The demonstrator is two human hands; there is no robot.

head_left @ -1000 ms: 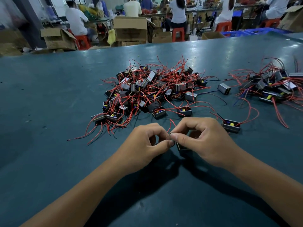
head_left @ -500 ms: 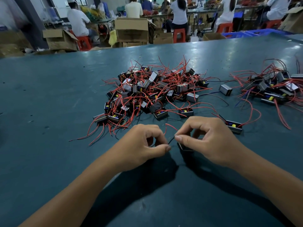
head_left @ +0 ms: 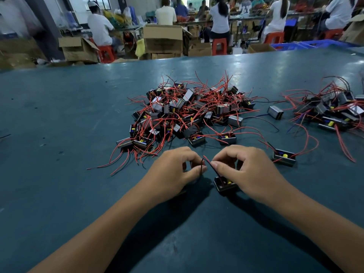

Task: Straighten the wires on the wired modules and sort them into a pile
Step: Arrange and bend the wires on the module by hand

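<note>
Head view: at a teal workbench (head_left: 59, 194), a person's left hand (head_left: 173, 172) pinches the thin red and black wires (head_left: 204, 161) of a small black module (head_left: 224, 185), while the right hand (head_left: 250, 172) curls over the module, thumb and forefinger closed on the same wires. Beyond lie a large tangled heap (head_left: 187, 113) and a second pile (head_left: 332, 111) at right. Light and rigid, the module seems easiest steadied by its case; the wires look springy, best drawn near their roots.
</note>
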